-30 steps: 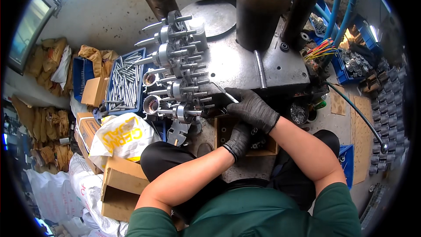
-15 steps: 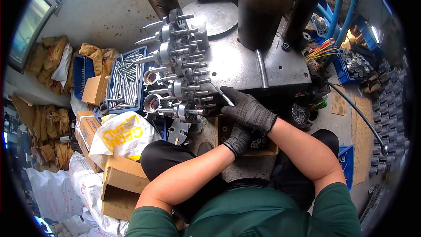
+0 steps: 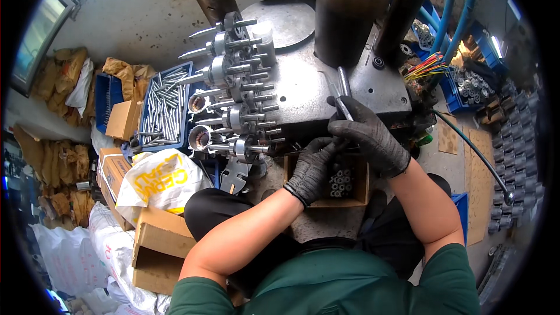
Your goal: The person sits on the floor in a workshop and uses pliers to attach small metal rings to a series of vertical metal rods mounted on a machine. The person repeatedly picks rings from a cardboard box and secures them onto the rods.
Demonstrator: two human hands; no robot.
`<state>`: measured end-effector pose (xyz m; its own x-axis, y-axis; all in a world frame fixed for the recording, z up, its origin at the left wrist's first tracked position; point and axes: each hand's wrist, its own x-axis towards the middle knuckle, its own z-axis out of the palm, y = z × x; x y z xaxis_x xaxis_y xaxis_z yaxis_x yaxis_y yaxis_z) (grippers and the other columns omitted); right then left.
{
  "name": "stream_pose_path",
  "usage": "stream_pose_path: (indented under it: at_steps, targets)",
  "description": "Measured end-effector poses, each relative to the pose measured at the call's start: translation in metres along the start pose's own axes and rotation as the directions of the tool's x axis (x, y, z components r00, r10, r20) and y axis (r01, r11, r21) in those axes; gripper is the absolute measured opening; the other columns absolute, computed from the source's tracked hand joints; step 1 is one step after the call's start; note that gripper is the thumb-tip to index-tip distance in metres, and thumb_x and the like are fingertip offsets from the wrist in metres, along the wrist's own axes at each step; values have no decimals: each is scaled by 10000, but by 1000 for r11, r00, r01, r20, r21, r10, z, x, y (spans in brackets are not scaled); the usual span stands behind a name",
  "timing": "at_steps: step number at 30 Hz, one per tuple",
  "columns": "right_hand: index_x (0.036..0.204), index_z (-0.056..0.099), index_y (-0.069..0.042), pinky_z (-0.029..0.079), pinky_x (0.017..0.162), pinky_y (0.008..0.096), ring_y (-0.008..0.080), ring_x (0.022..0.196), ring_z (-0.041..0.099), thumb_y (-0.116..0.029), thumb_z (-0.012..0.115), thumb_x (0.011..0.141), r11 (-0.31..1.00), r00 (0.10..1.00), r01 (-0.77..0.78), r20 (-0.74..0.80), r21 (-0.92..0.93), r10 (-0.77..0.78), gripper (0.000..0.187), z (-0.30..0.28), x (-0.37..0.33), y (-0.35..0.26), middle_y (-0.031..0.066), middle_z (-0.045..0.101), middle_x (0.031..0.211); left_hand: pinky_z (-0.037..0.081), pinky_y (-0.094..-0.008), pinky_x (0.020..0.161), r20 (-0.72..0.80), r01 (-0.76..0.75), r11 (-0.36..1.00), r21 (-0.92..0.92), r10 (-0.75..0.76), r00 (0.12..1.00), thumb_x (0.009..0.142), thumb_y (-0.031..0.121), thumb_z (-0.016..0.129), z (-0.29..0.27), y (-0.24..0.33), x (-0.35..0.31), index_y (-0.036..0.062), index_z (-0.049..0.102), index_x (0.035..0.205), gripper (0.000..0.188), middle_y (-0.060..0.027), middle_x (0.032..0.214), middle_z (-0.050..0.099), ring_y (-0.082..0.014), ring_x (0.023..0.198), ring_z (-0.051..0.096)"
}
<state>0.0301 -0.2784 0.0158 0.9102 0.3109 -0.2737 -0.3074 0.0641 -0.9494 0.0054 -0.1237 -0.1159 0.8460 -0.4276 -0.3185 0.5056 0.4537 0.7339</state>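
Observation:
My right hand (image 3: 368, 135), in a black glove, lies on the front edge of the grey steel machine plate (image 3: 303, 90). Its fingers are curled around the lower end of a metal rod (image 3: 342, 86) that lies on the plate. My left hand (image 3: 312, 164), also in a black glove, sits just below it with its fingers bunched and touching the right hand's thumb. I cannot see anything in it. Under both hands is a small brown box of short metal sleeves (image 3: 344, 182). A rack of spindles with protruding pins (image 3: 236, 96) sticks out to the left of the hands.
A dark cylinder (image 3: 350, 14) stands on the plate behind the rod. On the left are a blue crate of long steel pins (image 3: 166, 105), a yellow-and-white sack (image 3: 160, 178) and cardboard boxes (image 3: 157, 245). On the right are coloured wires (image 3: 429, 65) and a black hose (image 3: 475, 151).
My right hand has moved right and slightly up, from beside the spindles to the rod on the plate. My left hand has risen a little and now touches it.

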Motion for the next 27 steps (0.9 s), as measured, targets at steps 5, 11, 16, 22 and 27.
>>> stream_pose_path:
  at_steps: [5, 11, 16, 22, 27]
  targets:
    - [1445, 468, 1, 526, 921, 328, 179, 1029, 622, -160, 750, 878, 936, 983, 154, -43, -316, -176, 653, -29, -17, -3, 90, 623, 1127, 500, -270, 765, -132, -17, 999, 35, 21, 991, 962, 150, 685, 11, 37, -5, 135, 623, 1094, 147, -1, 907, 620, -109, 845, 579]
    - [1366, 559, -12, 552, 908, 417, 341, 1029, 674, -87, 748, 753, 436, 912, 254, 65, -863, -404, 646, -26, -39, -13, 202, 636, 1132, 503, -257, 709, -90, -38, 984, -174, 23, 996, 951, 119, 678, 13, 59, -6, 134, 619, 1044, 112, 10, 846, 589, -109, 796, 579]
    - [1284, 624, -28, 564, 806, 464, 384, 945, 660, -30, 714, 667, 186, 841, 283, 150, -941, -519, 623, -29, -39, -9, 209, 636, 1039, 516, -250, 689, -112, -26, 964, -265, -4, 994, 941, 104, 671, 17, 73, -8, 110, 586, 1024, 119, -30, 927, 628, -132, 805, 614]
    - [1241, 652, -50, 545, 784, 468, 373, 907, 643, -11, 724, 644, 38, 787, 309, 233, -950, -571, 603, -25, -39, -4, 190, 646, 996, 548, -268, 727, -116, -27, 931, -363, -16, 993, 928, 60, 647, 21, 76, -7, 71, 568, 1003, 110, -78, 959, 630, -164, 866, 637]
    - [1217, 670, -61, 533, 802, 460, 353, 917, 634, -12, 714, 637, -17, 751, 315, 260, -949, -607, 584, -25, -37, -1, 170, 653, 979, 569, -281, 780, -177, -70, 931, -359, 5, 984, 931, 20, 581, 22, 76, -7, 37, 556, 989, 66, -107, 997, 626, -195, 927, 641]
